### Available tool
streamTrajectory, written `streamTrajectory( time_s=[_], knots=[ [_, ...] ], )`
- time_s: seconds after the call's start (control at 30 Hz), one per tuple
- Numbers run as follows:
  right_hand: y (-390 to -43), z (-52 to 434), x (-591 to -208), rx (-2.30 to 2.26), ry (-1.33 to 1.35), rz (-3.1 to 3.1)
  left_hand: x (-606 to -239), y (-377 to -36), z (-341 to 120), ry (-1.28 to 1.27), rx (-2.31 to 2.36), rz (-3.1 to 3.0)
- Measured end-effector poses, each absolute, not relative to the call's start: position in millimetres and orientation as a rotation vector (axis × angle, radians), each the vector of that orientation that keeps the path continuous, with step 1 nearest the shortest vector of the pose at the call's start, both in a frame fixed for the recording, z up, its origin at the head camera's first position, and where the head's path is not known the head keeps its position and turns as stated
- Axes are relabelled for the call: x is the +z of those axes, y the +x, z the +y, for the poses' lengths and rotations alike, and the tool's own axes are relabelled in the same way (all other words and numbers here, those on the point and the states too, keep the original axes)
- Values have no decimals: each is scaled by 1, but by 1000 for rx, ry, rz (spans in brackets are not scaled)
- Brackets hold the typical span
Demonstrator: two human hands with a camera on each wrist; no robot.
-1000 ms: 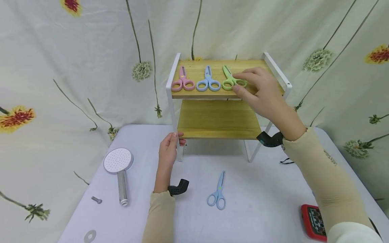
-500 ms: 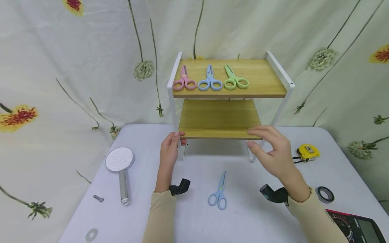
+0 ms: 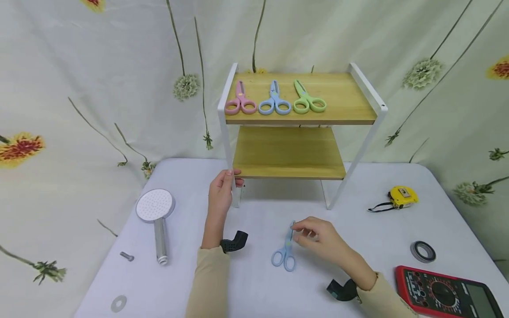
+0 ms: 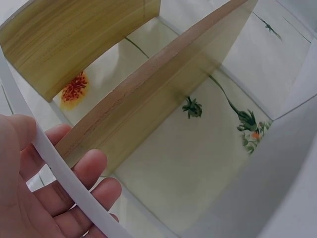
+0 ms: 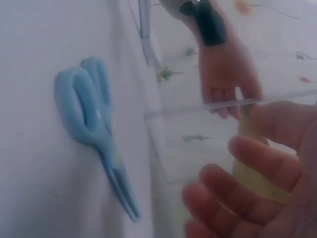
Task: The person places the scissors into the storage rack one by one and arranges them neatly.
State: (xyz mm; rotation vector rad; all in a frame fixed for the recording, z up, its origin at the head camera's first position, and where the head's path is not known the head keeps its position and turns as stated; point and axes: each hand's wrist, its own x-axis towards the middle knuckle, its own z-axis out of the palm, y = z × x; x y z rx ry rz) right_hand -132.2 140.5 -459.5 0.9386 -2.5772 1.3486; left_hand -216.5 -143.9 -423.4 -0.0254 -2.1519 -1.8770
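My left hand (image 3: pixel 220 194) grips the white front-left leg of a two-tier wooden shelf (image 3: pixel 292 152). In the left wrist view its fingers (image 4: pixel 91 166) curl round that white leg. Over the blade end of light blue scissors (image 3: pixel 285 252) on the table hovers my right hand (image 3: pixel 320 240), fingers loosely bent. The right wrist view has those scissors (image 5: pixel 96 109) apart from the fingers (image 5: pixel 233 193), which hold nothing. Pink scissors (image 3: pixel 240 105), blue scissors (image 3: pixel 274 105) and green scissors (image 3: pixel 309 105) lie in a row on the upper board, handles toward the front.
Left on the white-covered table (image 3: pixel 191 282) lie a shower head (image 3: pixel 160 240), a bolt (image 3: pixel 127 256) and a washer (image 3: pixel 118 304). To the right are a yellow tape measure (image 3: pixel 403 196), a roll of black tape (image 3: pixel 423 251) and a red-black multimeter (image 3: pixel 441 293). A flowered cloth (image 3: pixel 119 66) hangs behind.
From the green scissors on the upper board, my right hand has come down past the lower board to the blue scissors on the table. My left hand keeps its grip on the leg.
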Motion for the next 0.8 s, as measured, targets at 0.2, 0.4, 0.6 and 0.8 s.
streamTrajectory(
  time_s=[0.2,0.4,0.6,0.8],
  knots=[
    [-132,130,-477,1422,1068,-2792,-423,-217,-146,-27,-1892,-2135],
    [-126,125,-486,1369,1120,-2871,-422,-216,-143,-27,-1909,-2134],
    [-122,119,-489,1161,1071,-2844,-421,-217,-143,-25,-1872,-2160],
    [-120,112,-494,937,991,-2900,-422,-216,-144,-12,-1880,-2150]
  ],
)
